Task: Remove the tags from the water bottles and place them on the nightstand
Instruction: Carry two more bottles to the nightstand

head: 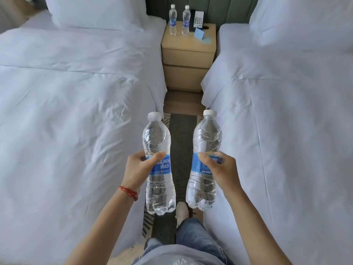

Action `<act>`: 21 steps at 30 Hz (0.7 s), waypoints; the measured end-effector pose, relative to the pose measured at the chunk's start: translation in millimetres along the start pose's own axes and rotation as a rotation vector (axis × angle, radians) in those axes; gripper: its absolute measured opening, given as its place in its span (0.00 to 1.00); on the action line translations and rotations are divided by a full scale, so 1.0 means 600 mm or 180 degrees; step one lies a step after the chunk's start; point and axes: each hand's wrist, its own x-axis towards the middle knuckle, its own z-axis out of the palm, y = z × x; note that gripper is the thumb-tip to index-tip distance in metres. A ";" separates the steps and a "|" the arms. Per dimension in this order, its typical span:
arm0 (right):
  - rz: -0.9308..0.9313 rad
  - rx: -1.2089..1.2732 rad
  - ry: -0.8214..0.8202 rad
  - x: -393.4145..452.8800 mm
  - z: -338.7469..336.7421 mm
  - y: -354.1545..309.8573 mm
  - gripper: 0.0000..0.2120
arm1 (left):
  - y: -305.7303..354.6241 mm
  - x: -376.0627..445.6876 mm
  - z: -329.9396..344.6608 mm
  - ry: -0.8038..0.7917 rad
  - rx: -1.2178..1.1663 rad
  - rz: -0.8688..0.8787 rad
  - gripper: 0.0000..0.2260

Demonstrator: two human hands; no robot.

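**Two bottles in hand, two more waiting on the nightstand**

The left hand (138, 167) grips a clear water bottle (158, 163) around its blue label, thumb across the front; a red string bracelet (129, 192) circles that wrist. The right hand (219, 167) grips a second water bottle (205, 159) the same way. Both bottles are upright, white-capped and filled, held apart from each other in mid-air, with a gap of striped rug (182, 134) showing between them. No tag can be made out on either one.

The person stands in the narrow aisle between the left bed (66, 111) and the right bed (286, 111), white duvets hanging close on each side; a pale shoe (182, 209) and jeans (193, 238) show below the bottles. The aisle runs open to the far end, where the tan nightstand (188, 48) sits between the beds. On its top, toward the left, stand two more bottles (172, 20) just beside each other; on the right lie blue paper pieces (199, 34), and a white card (198, 19) stands behind them.
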 end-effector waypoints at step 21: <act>0.0040 0.0084 0.0175 0.638 0.108 -0.184 0.07 | 0.232 0.643 0.105 -0.0244 -0.0126 0.0226 0.06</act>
